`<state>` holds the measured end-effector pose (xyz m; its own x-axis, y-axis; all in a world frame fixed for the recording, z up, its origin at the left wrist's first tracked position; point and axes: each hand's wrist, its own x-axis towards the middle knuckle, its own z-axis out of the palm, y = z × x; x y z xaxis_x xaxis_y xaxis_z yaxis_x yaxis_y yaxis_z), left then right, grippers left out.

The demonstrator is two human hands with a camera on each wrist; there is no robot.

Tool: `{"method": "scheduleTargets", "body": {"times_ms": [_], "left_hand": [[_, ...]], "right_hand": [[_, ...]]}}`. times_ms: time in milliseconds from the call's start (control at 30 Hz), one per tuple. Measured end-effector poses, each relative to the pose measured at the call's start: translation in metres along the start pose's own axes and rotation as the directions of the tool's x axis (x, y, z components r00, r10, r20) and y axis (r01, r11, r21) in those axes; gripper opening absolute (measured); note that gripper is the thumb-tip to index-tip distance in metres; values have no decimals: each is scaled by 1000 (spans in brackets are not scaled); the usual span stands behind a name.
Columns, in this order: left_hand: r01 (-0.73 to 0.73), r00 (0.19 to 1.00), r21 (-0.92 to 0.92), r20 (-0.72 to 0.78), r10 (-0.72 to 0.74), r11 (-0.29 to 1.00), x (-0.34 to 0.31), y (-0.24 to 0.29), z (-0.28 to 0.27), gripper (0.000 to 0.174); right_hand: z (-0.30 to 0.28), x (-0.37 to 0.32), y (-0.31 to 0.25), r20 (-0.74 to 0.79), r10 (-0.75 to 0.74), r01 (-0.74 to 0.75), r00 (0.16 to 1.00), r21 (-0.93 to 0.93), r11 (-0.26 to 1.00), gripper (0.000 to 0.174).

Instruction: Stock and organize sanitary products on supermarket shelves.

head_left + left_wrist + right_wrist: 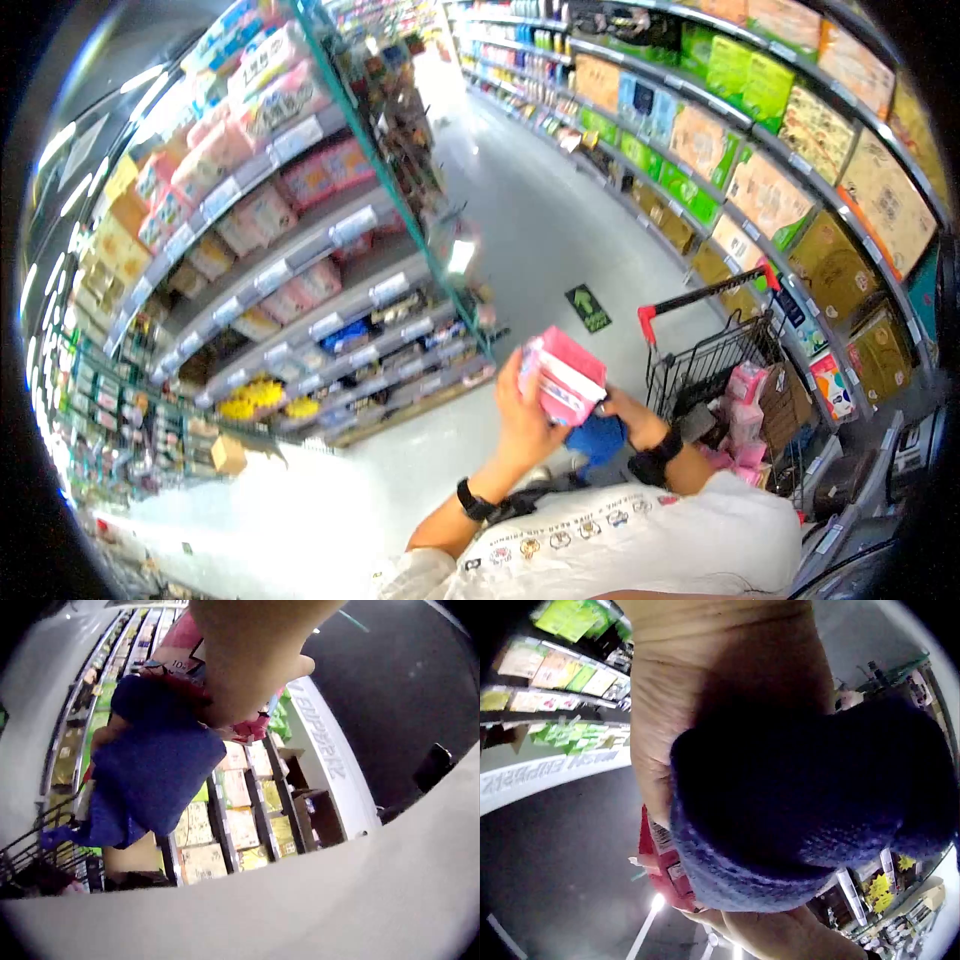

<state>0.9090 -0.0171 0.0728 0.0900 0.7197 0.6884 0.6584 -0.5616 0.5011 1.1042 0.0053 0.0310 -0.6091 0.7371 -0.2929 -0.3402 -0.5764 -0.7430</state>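
Note:
My left hand [520, 412] grips a pink and white soft package [568, 372] from its left side, in front of the chest. In the left wrist view that hand [247, 656] lies over the package [180, 645], thumb out to the right. A blue cloth [598, 442] hangs just under the package, held in my right hand [640, 418]. Seen from the right wrist, the dark blue knitted cloth [795, 810] bunches against the palm and hides most of the fingers. Behind it shows a red edge of the package [664, 862].
To the right stands a black wire shopping cart [700, 370] with a red-cornered handle, carrying pink packs [745, 420] and a cardboard box [785, 405]. Shelves of wrapped packs [270, 210] line the left; boxed goods [760, 190] fill the right. A green arrow sign [588, 308] lies on the aisle floor.

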Motion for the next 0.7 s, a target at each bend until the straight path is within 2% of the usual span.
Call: {"method": "scheduleTargets", "body": {"times_ms": [33, 67, 100, 133, 233, 300, 333, 367, 467, 533, 567, 600, 633, 700], "left_hand": [[-11, 997, -18, -81, 10, 1000, -3, -8, -2, 99], [39, 994, -13, -104, -40, 999, -3, -10, -9, 99], [90, 988, -13, -128, -90, 996, -3, -11, -14, 98], [122, 976, -15, -181, -123, 992, -3, -12, -16, 100], [149, 938, 41, -323, -128, 988, 2, -9, -16, 104], [124, 933, 67, -347, -94, 990, 4, -7, -11, 103], [158, 935, 65, -331, -128, 985, 2, -6, -8, 102], [191, 936, 63, -311, -163, 980, -2, -4, -3, 101], [225, 960, 101, -193, -203, 969, -1, 11, 7, 98], [184, 977, 130, -131, -167, 974, -1, 20, 14, 95], [174, 985, 123, -44, -169, 977, -2, 23, 19, 95], [166, 984, 117, 38, -171, 979, -3, 27, 23, 95], [161, 978, 113, 117, -174, 980, -4, 31, 26, 94], [155, 962, 156, 203, -185, 976, -6, 40, 30, 89]], "right_hand": [[8, 8, -6, 65, -89, 92, 994, -49, 995, 84], [11, 20, -12, 147, -171, 191, 974, -136, 972, 90], [22, 21, -24, 169, -173, 203, 970, -177, 963, 95], [9, 34, -18, 245, -220, 276, 944, -227, 934, 96], [23, 37, -43, 279, -286, 332, 917, -136, 933, 80], [11, 35, -49, 115, -325, 335, 939, -81, 939, 68], [6, 32, -55, 101, -366, 362, 925, 61, 930, 61], [1, 29, -63, 35, -378, 375, 925, 70, 924, 56], [-8, 18, -82, -44, -549, 546, 835, -66, 835, 51], [-22, 21, -89, 69, -661, 630, 747, -389, 672, 53], [-28, 23, -91, 151, -694, 650, 704, -529, 545, 54], [-23, 23, -90, 177, -663, 648, 728, -493, 580, 54], [-17, 21, -92, 221, -664, 656, 714, -542, 525, 51], [-17, 27, -85, 249, -644, 644, 723, -580, 499, 49]]}}
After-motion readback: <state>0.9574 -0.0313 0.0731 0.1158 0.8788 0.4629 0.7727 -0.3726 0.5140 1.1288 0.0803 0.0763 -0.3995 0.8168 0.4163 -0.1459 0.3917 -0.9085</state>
